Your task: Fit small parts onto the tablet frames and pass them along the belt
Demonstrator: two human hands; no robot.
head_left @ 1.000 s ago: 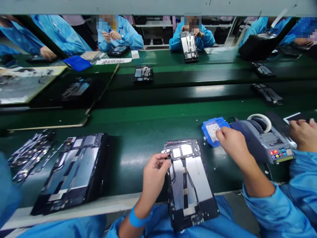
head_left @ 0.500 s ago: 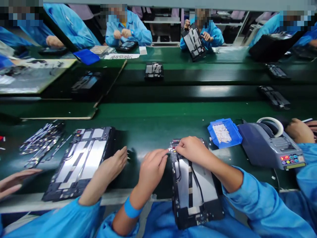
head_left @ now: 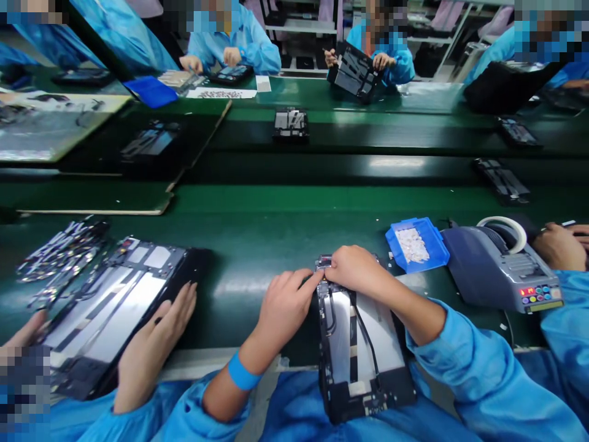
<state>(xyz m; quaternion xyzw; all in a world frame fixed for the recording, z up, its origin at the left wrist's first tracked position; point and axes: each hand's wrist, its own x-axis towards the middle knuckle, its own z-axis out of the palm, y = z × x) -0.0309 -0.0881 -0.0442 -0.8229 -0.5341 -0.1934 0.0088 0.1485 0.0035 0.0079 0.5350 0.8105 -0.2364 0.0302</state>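
An opened tablet (head_left: 340, 331) leans over the bench's front edge toward my lap. Silver battery cells, black tape and a thin black cable show inside its dark frame. My left hand (head_left: 288, 301), with a blue band round the wrist, has its fingers drawn together and index fingertip on the tablet's top left corner. Right beside it, my right hand (head_left: 354, 267) is closed in a pinch over the top edge, near small connectors. Whatever lies between the fingertips of either hand is too small or covered.
To my right are a blue tray (head_left: 435, 248) of small white pieces and a grey tape dispenser (head_left: 492, 270). On my left, a co-worker's hands flank another opened tablet (head_left: 110, 294), near a pile of metallic strips (head_left: 69, 252). More tablets and co-workers are across the green bench.
My left fingertips have moved right onto the tablet's corner; my right hand has shifted slightly. The co-worker on the left has drawn the other tablet nearer and tilted it.
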